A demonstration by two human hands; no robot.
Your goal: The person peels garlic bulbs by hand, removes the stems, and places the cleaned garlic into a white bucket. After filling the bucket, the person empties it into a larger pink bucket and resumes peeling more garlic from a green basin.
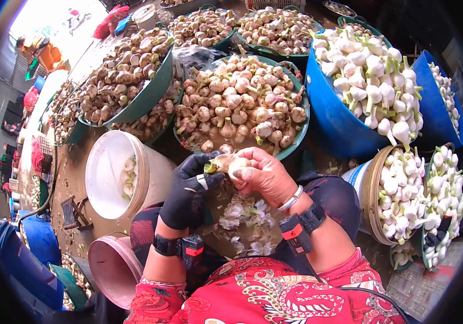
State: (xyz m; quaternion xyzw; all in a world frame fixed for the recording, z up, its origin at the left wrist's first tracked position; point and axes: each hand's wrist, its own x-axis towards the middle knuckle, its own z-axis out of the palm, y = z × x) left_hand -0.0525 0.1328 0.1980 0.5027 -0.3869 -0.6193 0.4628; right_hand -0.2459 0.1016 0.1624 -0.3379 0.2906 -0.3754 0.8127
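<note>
My left hand (pixel 191 189), in a black glove with a pale band round one finger, is closed on the stem end of a garlic bulb (pixel 226 163). Bare, with a bangle at the wrist, my right hand (pixel 268 175) pinches the same bulb from the other side. Its skin looks loose and brownish, and a green stem stub shows by the glove. Beneath both hands, a heap of peeled garlic skins (pixel 245 221) lies on the ground between my knees. Just beyond them stands a green tub (pixel 303 121) full of unpeeled garlic bulbs (pixel 237 102).
A white bucket (pixel 148 175) with a few bulbs lies tipped at the left, above a pink bucket (pixel 115 264). To the right, a blue tub (pixel 323 116) and a cream-rimmed bucket (pixel 373 197) hold white cleaned garlic. More green tubs (pixel 150 97) of garlic stand behind.
</note>
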